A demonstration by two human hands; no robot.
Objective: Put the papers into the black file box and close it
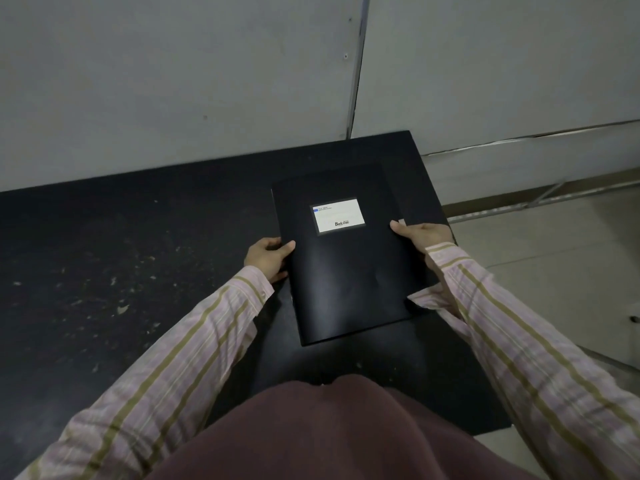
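left long sleeve of pale pink cotton shirt with olive-tan stripes (166, 362), buttoned cuff | right long sleeve of same striped shirt (512, 341), cuff open and flaring | dark maroon fabric garment at torso (332, 434) | both hands bare

black file box (346, 271), pink-striped sleeves (194, 341)

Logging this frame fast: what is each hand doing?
Left hand: gripping the flat black file box by its left edge.
Right hand: gripping its right edge.
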